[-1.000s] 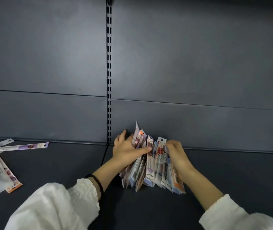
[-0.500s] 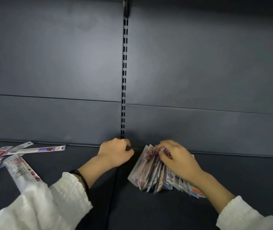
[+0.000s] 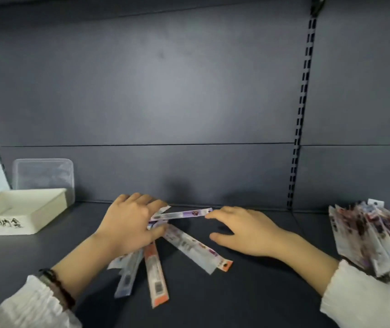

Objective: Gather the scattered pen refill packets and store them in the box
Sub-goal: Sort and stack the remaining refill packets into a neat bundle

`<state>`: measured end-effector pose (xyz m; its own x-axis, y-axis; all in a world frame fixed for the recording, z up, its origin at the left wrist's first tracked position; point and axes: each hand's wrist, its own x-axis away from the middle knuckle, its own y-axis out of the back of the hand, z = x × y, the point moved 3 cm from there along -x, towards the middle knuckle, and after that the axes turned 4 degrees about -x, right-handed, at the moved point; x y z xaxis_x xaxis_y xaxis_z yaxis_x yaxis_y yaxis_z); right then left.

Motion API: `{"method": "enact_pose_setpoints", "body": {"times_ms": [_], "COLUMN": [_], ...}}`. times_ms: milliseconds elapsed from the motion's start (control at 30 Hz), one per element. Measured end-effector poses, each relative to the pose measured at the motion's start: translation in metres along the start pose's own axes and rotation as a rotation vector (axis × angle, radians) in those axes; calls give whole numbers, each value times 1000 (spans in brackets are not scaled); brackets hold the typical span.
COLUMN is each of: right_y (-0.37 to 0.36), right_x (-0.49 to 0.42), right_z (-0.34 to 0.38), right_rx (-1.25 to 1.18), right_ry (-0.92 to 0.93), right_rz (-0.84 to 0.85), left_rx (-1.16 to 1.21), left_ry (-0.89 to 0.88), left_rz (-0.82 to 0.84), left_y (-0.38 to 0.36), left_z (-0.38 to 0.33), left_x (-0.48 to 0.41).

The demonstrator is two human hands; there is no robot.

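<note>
Dark grey metal makes up the shelf (image 3: 248,292) and its back panel (image 3: 165,91), which carry everything here. The view has swung left since a second ago, bringing the white box (image 3: 23,214) into sight at the far left, with a clear lid (image 3: 43,174) leaning behind it. The big bundle of packets (image 3: 374,242), squared up between both hands a second ago, now lies let go at the far right, well apart from the box. The hands have moved to the loose packets (image 3: 156,275) fanned out mid-shelf. The left hand (image 3: 127,223) presses down on their near ends, grip curled over several; the right hand (image 3: 243,230) is spread wide, holding nothing, fingertips touching the end of the purple packet (image 3: 182,213). I judge the step to be collecting these strays; nothing looks boxed yet.
</note>
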<state>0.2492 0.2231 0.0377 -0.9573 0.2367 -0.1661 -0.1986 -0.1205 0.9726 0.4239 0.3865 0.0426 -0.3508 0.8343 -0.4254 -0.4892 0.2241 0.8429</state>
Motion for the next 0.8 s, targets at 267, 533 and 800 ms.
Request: {"method": "enact_pose_setpoints", "body": {"times_ms": [267,533,800], "right_y": [-41,-42,-27], "right_x": [-71,-93,-116], "right_z": [58,65,83], "right_rx": [-40,-364,-531], "right_ry": [-355,-440,-183], "right_rz": [131,75,-117], "left_rx": [307,721,1168], "left_ry": [10,-104,-32], "left_rz": [101,75,56], "left_y": [-50,-69,-75], "left_z": [68,65,76], "left_x": [1,-12,-11]}}
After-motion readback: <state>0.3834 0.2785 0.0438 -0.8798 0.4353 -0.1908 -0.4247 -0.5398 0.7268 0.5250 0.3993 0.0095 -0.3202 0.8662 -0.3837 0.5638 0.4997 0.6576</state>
